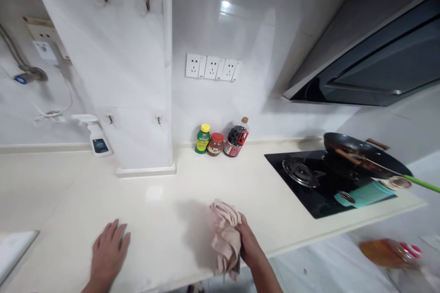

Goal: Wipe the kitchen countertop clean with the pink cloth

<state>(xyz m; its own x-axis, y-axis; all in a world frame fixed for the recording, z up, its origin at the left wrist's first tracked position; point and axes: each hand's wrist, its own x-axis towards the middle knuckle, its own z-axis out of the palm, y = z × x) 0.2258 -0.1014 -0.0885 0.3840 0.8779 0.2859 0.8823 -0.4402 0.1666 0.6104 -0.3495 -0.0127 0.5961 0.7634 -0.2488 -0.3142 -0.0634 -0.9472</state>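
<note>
A crumpled pale pink cloth is gripped in my right hand, just above the front part of the cream countertop. The cloth's lower end hangs over the counter's front edge, and its shadow falls to the left. My left hand lies flat on the countertop with its fingers stretched out, holding nothing. Against the back wall beyond the cloth stand a green bottle with a yellow cap, a red-lidded jar and a dark sauce bottle.
A gas stove on the right bears a wok and a teal object under a range hood. A white spray bottle stands left of the wall pillar. A jug of amber liquid sits below, at right.
</note>
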